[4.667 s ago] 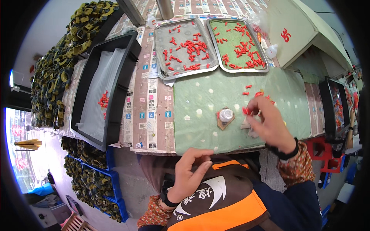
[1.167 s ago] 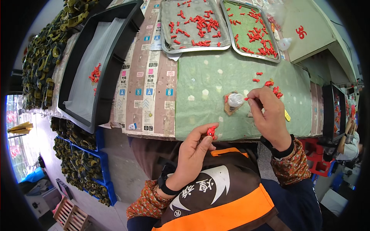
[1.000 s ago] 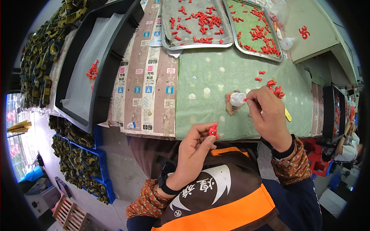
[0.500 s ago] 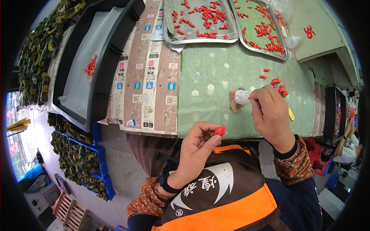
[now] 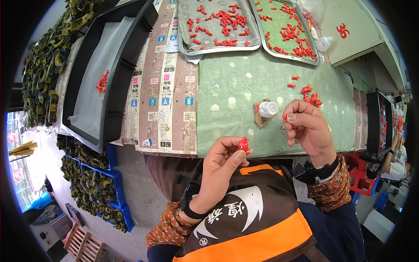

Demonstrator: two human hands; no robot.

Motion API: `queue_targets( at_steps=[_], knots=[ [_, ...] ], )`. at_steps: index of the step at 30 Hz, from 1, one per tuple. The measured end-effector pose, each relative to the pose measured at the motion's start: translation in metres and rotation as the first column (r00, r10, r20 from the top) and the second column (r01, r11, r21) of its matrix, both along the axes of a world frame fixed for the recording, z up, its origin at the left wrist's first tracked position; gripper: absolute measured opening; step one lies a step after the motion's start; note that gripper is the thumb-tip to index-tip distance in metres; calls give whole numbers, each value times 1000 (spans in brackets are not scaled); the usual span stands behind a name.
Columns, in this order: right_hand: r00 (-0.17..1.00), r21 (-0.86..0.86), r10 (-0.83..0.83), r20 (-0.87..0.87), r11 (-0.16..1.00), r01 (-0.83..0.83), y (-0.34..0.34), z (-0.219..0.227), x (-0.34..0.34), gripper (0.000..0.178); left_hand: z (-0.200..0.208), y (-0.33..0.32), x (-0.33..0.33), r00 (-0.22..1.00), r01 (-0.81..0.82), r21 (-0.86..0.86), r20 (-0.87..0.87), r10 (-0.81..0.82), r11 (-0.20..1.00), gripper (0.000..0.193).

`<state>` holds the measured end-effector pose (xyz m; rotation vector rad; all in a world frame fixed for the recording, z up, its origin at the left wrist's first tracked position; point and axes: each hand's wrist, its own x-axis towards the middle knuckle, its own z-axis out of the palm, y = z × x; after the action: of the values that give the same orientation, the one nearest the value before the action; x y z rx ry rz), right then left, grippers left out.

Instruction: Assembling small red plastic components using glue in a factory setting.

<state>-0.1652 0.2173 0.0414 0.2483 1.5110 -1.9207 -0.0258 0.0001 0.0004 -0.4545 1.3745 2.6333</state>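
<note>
My left hand [image 5: 224, 161] is closed, pinching a small red toy figure [image 5: 245, 146] between thumb and fingertips just in front of the table edge. A small red piece [image 5: 284, 117] sits between the thumb and forefinger of my right hand [image 5: 309, 131]. That piece is apart from the figure. Just left of my right hand stands a small whitish, translucent container [image 5: 268, 108] on a piece of brown cardboard [image 5: 260, 120]. Beyond the right hand lie a little cluster of red figures [image 5: 311, 98] and two loose red pieces [image 5: 293, 83] on the green cloth [image 5: 227, 83].
Two metal trays [image 5: 227, 49] of small red pieces stand at the back. A black crate [image 5: 111, 100] with a ribbed liner and a few red parts is at left. Blue crates [image 5: 114, 183] of dark green parts stand below. A white squeeze bottle [image 5: 324, 43] sits back right.
My right hand has drawn slightly away from the container with its red piece and turned. The figure in my left hand has been turned more upright. The whole view has shifted a little.
</note>
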Motion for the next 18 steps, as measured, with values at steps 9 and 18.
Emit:
queue_targets(
  at_steps=[9, 18],
  knots=[
    [984, 134, 28, -175, 991, -4, -17, 1, 17, 6, -5, 1, 2, 999, -22, 44, -38, 23, 999, 22],
    [959, 31, 159, -236, 987, -156, -37, 8, 59, 8, -10, 4, 8, 989, -85, 54, -117, 91, 995, 21]
  ],
)
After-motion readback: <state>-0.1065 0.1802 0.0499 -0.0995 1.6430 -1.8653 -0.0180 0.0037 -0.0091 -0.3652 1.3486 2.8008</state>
